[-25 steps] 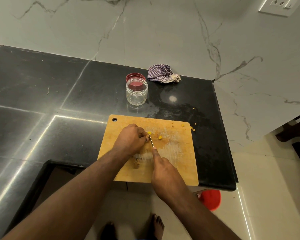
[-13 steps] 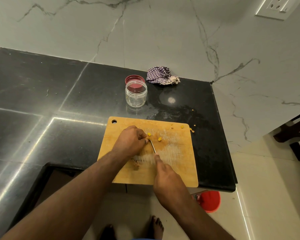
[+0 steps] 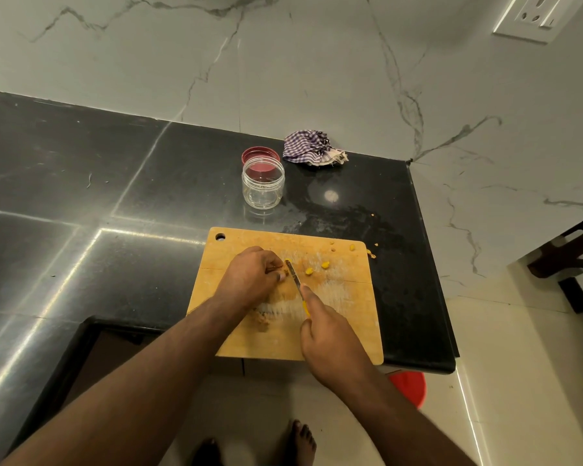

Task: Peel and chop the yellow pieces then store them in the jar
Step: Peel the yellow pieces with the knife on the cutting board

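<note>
A wooden cutting board [image 3: 350, 331] lies at the black counter's front edge. My left hand [image 3: 249, 277] presses a yellow piece against the board, its fingers hiding most of the piece. My right hand [image 3: 330, 338] grips a small knife [image 3: 295, 277], forefinger along the spine, with the blade beside my left fingertips. Two cut yellow bits [image 3: 317, 268] lie just right of the blade, and smaller bits [image 3: 351, 247] sit near the board's far right corner. A heap of peel [image 3: 261, 319] lies below my left wrist. The open clear jar [image 3: 263, 182] stands behind the board.
The jar's red lid [image 3: 260, 153] lies behind the jar, and a crumpled checked cloth [image 3: 312, 149] sits to its right by the marble wall. Crumbs [image 3: 372, 253] lie on the counter past the board's right edge. A red bin [image 3: 409, 386] stands on the floor below.
The knife has shifted slightly left, closer to my left fingertips. The loose yellow bits now lie to the right of the blade. My left hand stays in place.
</note>
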The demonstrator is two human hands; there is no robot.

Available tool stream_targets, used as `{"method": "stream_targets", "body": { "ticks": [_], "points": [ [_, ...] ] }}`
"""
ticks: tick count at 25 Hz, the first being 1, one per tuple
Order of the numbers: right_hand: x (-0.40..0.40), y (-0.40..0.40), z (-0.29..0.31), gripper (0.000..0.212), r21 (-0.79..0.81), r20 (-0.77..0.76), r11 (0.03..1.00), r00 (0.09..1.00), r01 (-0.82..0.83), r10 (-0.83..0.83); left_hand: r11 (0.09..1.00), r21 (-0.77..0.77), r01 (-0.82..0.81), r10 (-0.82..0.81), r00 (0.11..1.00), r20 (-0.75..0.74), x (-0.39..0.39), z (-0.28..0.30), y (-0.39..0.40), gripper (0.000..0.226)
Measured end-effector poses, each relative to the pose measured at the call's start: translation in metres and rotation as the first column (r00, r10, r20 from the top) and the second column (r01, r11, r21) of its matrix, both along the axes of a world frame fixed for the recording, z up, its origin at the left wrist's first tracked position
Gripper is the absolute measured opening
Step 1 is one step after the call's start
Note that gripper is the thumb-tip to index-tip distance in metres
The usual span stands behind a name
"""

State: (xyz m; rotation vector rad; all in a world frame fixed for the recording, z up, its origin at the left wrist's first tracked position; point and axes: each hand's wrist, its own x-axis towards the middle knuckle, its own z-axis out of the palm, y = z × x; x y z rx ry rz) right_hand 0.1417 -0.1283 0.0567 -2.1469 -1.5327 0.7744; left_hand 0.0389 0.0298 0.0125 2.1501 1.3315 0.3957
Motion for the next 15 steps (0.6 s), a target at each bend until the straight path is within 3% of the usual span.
{"method": "stream_targets", "body": {
  "ticks": [9, 15],
  "points": [
    [-0.006, 0.006, -0.006, 0.058, -0.045, 0.131, 0.998, 0.99, -0.037, 0.042, 1.0, -0.017, -0.004, 0.004, 1.0, 0.019, 0.0, 0.0, 0.001, 0.023],
    [-0.002, 0.02, -0.002, 0.061, -0.121, 0.131, 0.989, 0.986, -0.086, 0.102, 1.0, 0.002, 0.023, -0.023, 0.999, 0.022, -0.001, 0.0, 0.001, 0.023]
  ]
}}
